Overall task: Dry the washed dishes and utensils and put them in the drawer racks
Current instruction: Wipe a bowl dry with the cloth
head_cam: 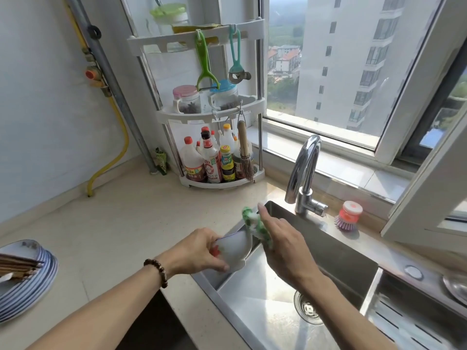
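Observation:
My left hand (195, 252) grips a small white bowl (233, 251) with a red mark, tilted on its side over the left rim of the steel sink (252, 311). My right hand (280, 245) holds a green and white cloth (254, 224) against the bowl's mouth, its index finger stretched straight out. At the far left of the counter sits a stack of blue-rimmed plates (38, 281) with brown chopsticks (17, 266) lying across the top.
A chrome tap (304, 173) stands behind the sink, with a pink dish brush (348, 215) to its right. A corner rack (217, 157) of sauce bottles stands at the back of the counter. A drain rack (414, 322) fills the right basin. An open window lies beyond.

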Tool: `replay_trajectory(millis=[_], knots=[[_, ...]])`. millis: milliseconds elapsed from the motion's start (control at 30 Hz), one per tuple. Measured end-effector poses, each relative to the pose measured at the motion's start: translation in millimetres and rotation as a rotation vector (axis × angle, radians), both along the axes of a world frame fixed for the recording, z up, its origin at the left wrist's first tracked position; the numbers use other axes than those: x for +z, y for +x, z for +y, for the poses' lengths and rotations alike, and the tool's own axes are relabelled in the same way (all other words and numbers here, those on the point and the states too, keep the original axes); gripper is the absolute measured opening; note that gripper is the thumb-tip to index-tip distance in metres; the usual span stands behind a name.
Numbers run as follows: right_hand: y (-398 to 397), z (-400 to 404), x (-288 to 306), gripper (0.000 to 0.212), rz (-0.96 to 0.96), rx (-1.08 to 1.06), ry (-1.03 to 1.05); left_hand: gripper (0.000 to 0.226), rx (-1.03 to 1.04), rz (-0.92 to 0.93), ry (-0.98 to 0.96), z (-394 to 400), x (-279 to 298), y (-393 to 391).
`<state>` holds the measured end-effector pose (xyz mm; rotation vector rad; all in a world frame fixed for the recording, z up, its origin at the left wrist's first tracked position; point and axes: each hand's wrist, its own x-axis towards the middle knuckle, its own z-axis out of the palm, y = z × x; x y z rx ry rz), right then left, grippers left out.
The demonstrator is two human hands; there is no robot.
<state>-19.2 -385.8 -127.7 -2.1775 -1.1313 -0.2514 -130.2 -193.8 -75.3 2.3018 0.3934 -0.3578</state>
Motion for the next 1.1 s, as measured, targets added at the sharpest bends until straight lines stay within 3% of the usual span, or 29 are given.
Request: replay_trajectory(millis=[100,200,267,333,400,500,633,733,800,1000,1100], knots=[[-23,7,5,0.08,0.668,0.082,0.31,0.023,0.104,-0.057,-0.303,-5,4,7],[-37,21,21,0.048,1.119,0.102,0.644,0.023,0.136,-0.121,-0.321,-22,8,16],[-35,30,30,0.024,1.096,-0.003,0.76,0.02,0.126,-0.167,-0.318,-31,14,20],[-26,34,27,0.03,0.964,-0.055,0.731,0.017,0.112,-0.205,-0.324,-37,19,21],[-12,37,26,0.034,0.979,-0.103,0.707,0.019,0.11,-0.238,-0.294,-40,25,20],[-12,39,24,0.029,0.993,-0.004,0.742,0.015,0.165,-0.257,-0.284,-39,30,19],[-32,43,18,0.033,0.764,0.13,0.624,0.014,0.205,-0.244,-0.316,-30,31,18],[-10,45,22,0.024,1.077,0.009,0.677,0.012,0.159,-0.235,-0.279,-36,33,15],[-2,47,23,0.025,1.124,0.011,0.679,0.014,0.188,-0.237,-0.261,-36,35,14],[-32,58,10,0.042,0.718,0.147,0.537,0.027,0.277,-0.277,-0.225,-28,30,19],[-9,53,17,0.029,1.08,0.052,0.695,0.021,0.193,-0.277,-0.286,-35,34,14]])
